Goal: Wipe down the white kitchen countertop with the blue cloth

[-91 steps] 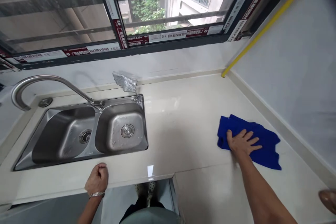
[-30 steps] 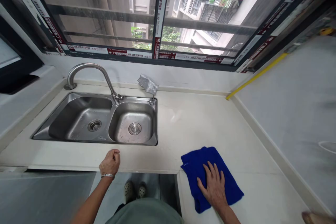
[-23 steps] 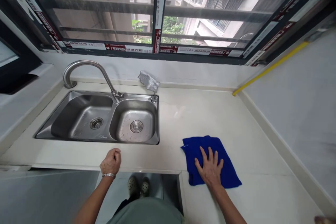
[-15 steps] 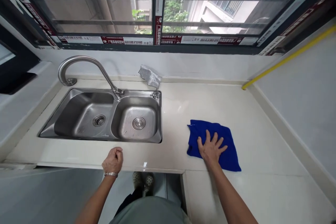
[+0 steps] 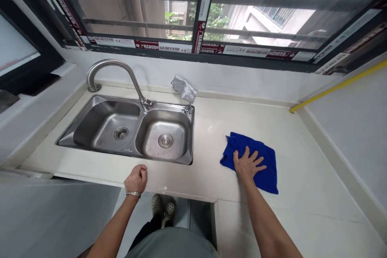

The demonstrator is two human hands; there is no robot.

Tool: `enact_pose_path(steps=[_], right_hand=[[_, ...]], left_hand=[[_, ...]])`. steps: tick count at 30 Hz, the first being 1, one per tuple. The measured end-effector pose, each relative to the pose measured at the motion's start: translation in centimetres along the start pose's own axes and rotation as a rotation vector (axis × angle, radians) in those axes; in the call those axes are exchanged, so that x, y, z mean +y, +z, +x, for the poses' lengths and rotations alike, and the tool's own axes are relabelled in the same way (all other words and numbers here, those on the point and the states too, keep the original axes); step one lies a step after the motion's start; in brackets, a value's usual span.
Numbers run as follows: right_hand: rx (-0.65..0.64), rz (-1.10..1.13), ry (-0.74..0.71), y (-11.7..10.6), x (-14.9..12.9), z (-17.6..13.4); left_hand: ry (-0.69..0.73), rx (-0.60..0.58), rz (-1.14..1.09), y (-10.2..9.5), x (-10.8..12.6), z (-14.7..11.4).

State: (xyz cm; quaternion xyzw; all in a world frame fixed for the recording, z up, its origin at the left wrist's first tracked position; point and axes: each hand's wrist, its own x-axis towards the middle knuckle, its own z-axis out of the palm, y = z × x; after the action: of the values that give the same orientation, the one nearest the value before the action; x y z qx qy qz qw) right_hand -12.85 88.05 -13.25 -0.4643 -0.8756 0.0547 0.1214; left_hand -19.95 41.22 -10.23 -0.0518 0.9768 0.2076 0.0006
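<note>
A blue cloth (image 5: 267,157) lies spread on the white countertop, right of the sink. My right hand (image 5: 248,165) rests flat on its left part, with the fingers spread and the palm down. Cloth shows beyond the fingertips and to the right of the hand. My left hand (image 5: 136,179) is closed in a fist at the counter's front edge, in front of the sink, and nothing shows in it. A bracelet (image 5: 133,194) circles the left wrist.
A steel double-bowl sink (image 5: 137,129) is set into the countertop (image 5: 208,145) on the left, with a curved faucet (image 5: 130,70) over it. Silvery wrap (image 5: 184,88) covers a fitting behind the right bowl. A yellow pipe (image 5: 338,84) runs along the right wall.
My view has turned and tilted slightly, so the sink and counter appear shifted right. My right hand stays spread on the cloth, and my left remains a fist by the counter edge.
</note>
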Motion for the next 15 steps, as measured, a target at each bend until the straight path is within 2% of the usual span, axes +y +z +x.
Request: enact_pose_path(steps=[10,15], right_hand=[[-0.012,-0.027,-0.096,-0.6,-3.3,-6.2],[-0.033,-0.077,-0.256,-1.6,-1.3,-9.2]], left_hand=[[0.001,-0.041,-0.002,-0.5,0.3,-0.1],[0.017,-0.048,-0.015,-0.9,0.3,-0.1]])
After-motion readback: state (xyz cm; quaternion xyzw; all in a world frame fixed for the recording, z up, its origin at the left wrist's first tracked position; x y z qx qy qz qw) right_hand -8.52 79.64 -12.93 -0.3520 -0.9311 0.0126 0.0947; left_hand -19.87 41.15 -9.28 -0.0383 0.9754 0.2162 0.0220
